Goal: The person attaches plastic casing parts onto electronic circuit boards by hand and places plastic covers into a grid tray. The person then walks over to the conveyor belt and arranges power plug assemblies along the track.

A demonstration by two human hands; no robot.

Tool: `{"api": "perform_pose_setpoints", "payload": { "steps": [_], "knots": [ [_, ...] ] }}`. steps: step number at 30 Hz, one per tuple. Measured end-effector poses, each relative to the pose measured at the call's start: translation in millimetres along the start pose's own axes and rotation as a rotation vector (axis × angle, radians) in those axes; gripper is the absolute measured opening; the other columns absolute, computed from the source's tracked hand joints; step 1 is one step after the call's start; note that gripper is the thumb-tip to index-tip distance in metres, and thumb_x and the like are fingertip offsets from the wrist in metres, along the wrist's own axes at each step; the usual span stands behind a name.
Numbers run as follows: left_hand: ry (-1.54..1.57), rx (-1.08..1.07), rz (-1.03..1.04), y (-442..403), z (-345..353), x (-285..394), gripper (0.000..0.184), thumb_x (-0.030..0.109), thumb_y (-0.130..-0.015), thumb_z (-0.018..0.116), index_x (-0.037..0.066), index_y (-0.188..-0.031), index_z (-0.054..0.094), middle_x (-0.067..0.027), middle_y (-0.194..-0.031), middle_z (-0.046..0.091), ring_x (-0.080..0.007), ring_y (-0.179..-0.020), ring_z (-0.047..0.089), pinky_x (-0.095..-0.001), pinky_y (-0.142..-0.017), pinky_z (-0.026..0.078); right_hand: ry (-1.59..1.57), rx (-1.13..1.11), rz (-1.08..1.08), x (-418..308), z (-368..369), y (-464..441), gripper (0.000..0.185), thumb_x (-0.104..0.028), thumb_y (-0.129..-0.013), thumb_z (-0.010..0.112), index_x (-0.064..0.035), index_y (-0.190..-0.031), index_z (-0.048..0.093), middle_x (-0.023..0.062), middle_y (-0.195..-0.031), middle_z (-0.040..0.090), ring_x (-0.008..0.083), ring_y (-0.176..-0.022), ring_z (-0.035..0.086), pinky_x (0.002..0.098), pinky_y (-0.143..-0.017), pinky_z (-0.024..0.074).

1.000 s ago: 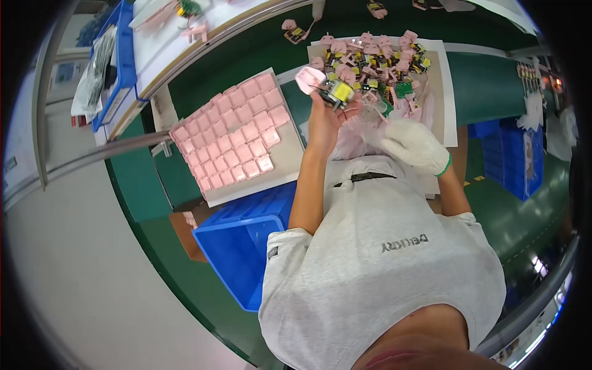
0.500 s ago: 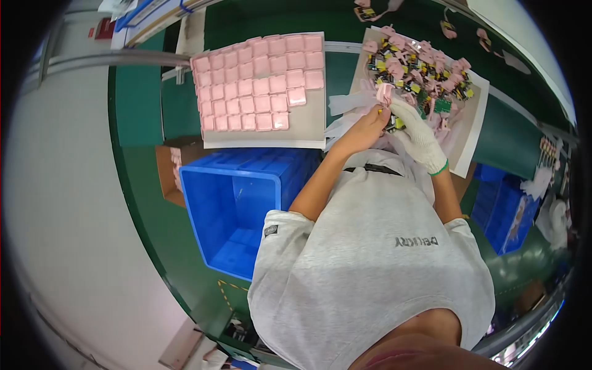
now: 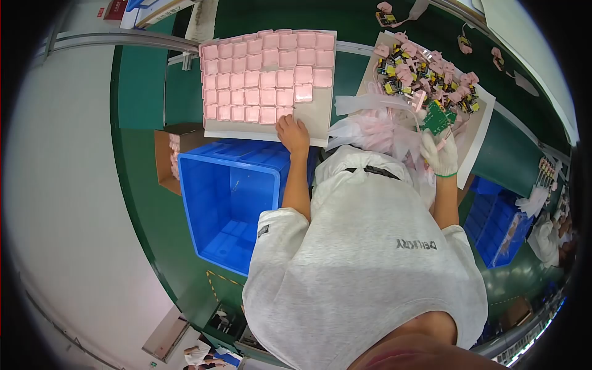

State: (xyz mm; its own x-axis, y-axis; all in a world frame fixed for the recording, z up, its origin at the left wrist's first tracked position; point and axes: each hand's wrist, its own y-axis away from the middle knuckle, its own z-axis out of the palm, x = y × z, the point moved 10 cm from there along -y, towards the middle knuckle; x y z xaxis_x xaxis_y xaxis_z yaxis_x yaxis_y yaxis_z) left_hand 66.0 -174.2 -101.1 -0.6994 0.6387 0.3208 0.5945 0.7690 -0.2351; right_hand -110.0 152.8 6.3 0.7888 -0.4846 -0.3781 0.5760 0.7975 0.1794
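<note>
My bare left hand (image 3: 292, 134) reaches to the front edge of a board of pink square plastic cases, its fingers curled over the pink case (image 3: 284, 112) at the right end of the nearest row. In my gloved right hand (image 3: 439, 154) is a green circuit board (image 3: 437, 118), with a pink piece on a wire hanging by the glove. Behind it lies a heap of pink parts with black and yellow components (image 3: 425, 74). Crumpled translucent white and pink wrapping (image 3: 376, 132) lies between my hands.
The pale board (image 3: 314, 126) holds rows of pink cases. Below it stands a blue crate (image 3: 231, 160), with a cardboard box (image 3: 163, 163) of pink pieces at its left. Another blue crate (image 3: 496, 228) is at the right. Several loose wired parts (image 3: 464, 43) lie farther back.
My hands were together over the wrapping and wired parts. The left has moved left to the pink cases; the right has shifted right and down with the circuit board.
</note>
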Motion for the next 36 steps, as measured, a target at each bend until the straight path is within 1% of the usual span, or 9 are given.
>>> {"api": "perform_pose_setpoints", "payload": {
  "steps": [4,8,11,16,20,23,28,31,36],
  "knots": [
    [0.004,-0.319,0.024,13,33,1,0.026,0.014,-0.083,0.061,0.002,-0.106,0.057,-0.0178,-0.109,0.053,-0.0371,-0.104,0.049,-0.0469,-0.088,0.042,-0.217,0.046,-0.039,12,-52,1,0.011,-0.017,-0.094,0.051,-0.0095,-0.098,0.058,-0.0008,-0.085,0.054,0.0129,-0.07,0.043,0.0249,-0.055,0.0387],
    [0.087,-0.376,0.136,21,42,19,0.037,0.016,-0.08,0.065,0.002,-0.112,0.055,-0.0203,-0.114,0.049,-0.0384,-0.106,0.048,-0.0477,-0.092,0.041,-0.309,0.184,-0.205,12,-57,-7,0.022,-0.016,-0.095,0.048,-0.0095,-0.116,0.052,0.0046,-0.082,0.052,0.0119,-0.059,0.045,0.0247,-0.05,0.0411],
    [0.152,-0.093,0.064,8,13,20,0.05,0.018,-0.075,0.071,0.003,-0.12,0.052,-0.0219,-0.114,0.048,-0.0403,-0.105,0.048,-0.0483,-0.093,0.042,-0.264,0.265,-0.183,18,-63,-2,0.02,-0.015,-0.095,0.049,-0.0113,-0.115,0.053,0.0048,-0.088,0.055,0.012,-0.059,0.045,0.0237,-0.051,0.0431],
    [0.089,-0.243,-0.072,2,34,0,0.062,0.018,-0.073,0.074,0.002,-0.126,0.047,-0.023,-0.114,0.048,-0.04,-0.103,0.051,-0.0477,-0.092,0.044,-0.037,0.434,-0.11,20,-6,-13,0.021,-0.013,-0.094,0.052,-0.0133,-0.116,0.053,0.0058,-0.101,0.059,0.0119,-0.059,0.046,0.0223,-0.051,0.0466],
    [0.31,-0.623,-0.085,10,68,25,0.062,0.018,-0.077,0.072,0.004,-0.128,0.04,-0.0193,-0.117,0.048,-0.0338,-0.106,0.053,-0.0458,-0.089,0.046,-0.001,0.348,-0.034,36,5,-25,0.035,-0.008,-0.091,0.055,-0.0132,-0.125,0.049,0.005,-0.107,0.059,0.0113,-0.059,0.046,0.0222,-0.05,0.0444],
    [1.354,-0.949,-0.525,30,41,112,0.055,0.01,-0.081,0.067,0.008,-0.127,0.038,-0.017,-0.117,0.053,-0.0277,-0.106,0.054,-0.0421,-0.086,0.047,0.333,0.275,0.022,46,24,-33,0.05,-0.005,-0.086,0.058,-0.0125,-0.133,0.043,0.0037,-0.102,0.059,0.0094,-0.063,0.049,0.0215,-0.05,0.0426],
    [1.34,-1.114,-0.275,37,13,180,0.046,0.016,-0.088,0.063,0.01,-0.125,0.036,-0.0109,-0.124,0.051,-0.022,-0.108,0.054,-0.0384,-0.088,0.048,0.657,0.279,0.118,59,27,-39,0.06,-0.001,-0.081,0.06,-0.0109,-0.137,0.041,0.0045,-0.109,0.053,0.0088,-0.069,0.054,0.0217,-0.052,0.0424],
    [1.786,-1.224,-0.588,47,6,200,0.039,0.024,-0.097,0.052,0.01,-0.13,0.037,-0.0082,-0.126,0.052,-0.0206,-0.11,0.054,-0.0373,-0.09,0.047,0.721,0.324,0.096,56,25,-36,0.058,0.001,-0.08,0.06,-0.0101,-0.134,0.044,0.0045,-0.113,0.05,0.0084,-0.071,0.056,0.022,-0.053,0.0438],
    [1.921,-1.366,-0.594,55,-4,228,0.043,0.036,-0.101,0.042,0.01,-0.135,0.039,-0.0056,-0.125,0.052,-0.0188,-0.111,0.053,-0.0387,-0.091,0.045,1.133,0.339,-0.169,22,42,-31,0.053,0.0,-0.078,0.065,-0.0078,-0.128,0.05,0.0078,-0.119,0.049,0.0185,-0.088,0.059,0.0294,-0.071,0.0497]
  ]
}}
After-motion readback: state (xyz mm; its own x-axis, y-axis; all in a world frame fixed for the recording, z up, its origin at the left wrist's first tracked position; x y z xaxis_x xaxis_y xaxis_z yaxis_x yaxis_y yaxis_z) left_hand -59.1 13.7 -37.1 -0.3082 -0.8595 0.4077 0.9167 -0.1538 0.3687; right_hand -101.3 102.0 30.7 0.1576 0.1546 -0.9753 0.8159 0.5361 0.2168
